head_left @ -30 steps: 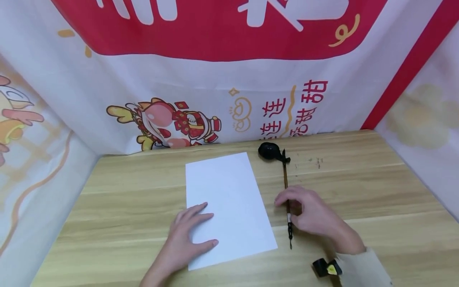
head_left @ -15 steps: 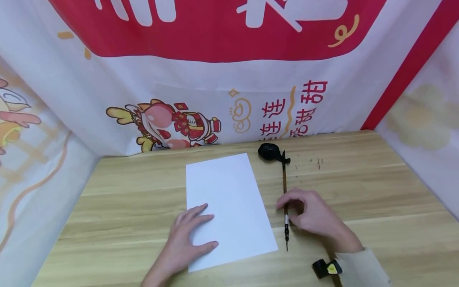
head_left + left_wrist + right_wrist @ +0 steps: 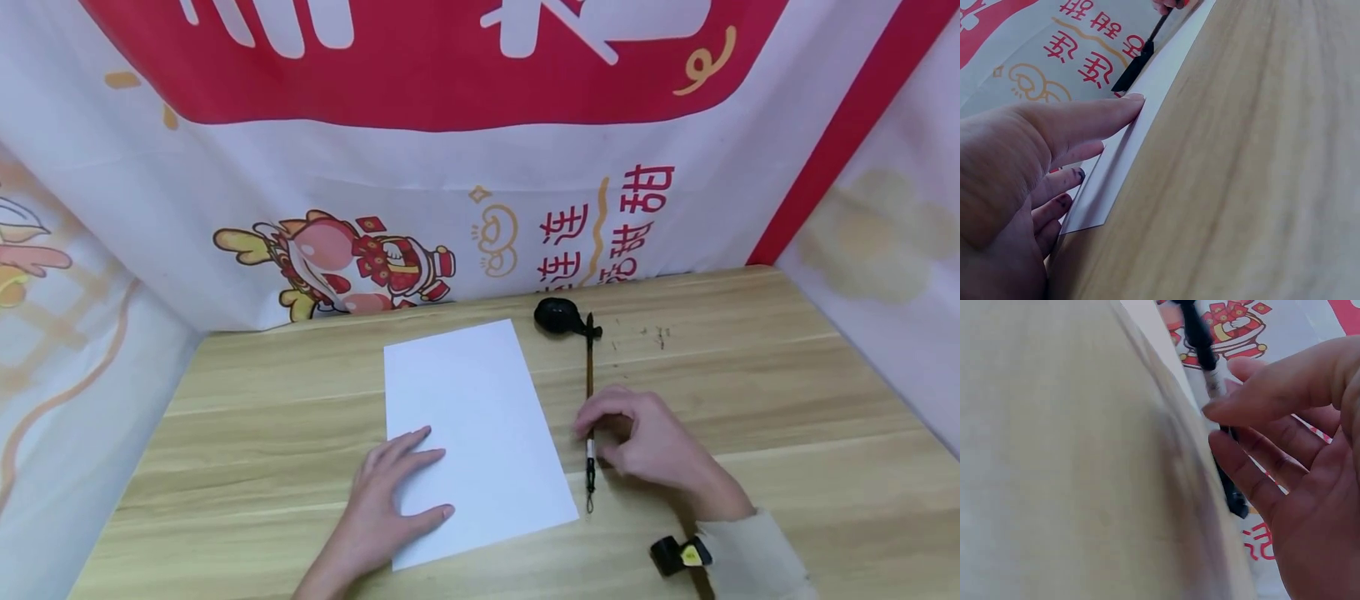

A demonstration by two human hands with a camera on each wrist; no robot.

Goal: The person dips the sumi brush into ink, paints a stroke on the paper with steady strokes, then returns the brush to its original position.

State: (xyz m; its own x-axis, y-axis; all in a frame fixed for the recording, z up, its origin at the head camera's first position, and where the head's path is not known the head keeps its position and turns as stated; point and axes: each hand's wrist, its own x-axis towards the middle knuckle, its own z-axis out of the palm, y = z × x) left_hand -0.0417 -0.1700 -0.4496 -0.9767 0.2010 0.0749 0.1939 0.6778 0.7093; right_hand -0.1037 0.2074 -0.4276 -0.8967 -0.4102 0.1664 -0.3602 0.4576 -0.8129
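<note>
Your brush has swung its looped end towards the paper, its far end by the black rounded object; your right hand curls round the shaft, while your left hand, spread on the paper, could smudge it if its stained fingertips slide.

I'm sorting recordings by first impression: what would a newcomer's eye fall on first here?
Probably the bold red panel on the cloth, across the top of the head view. Next, the white paper on the table below, then, to its right, the brush in the right grip, its far end by a glossy black object.
</note>
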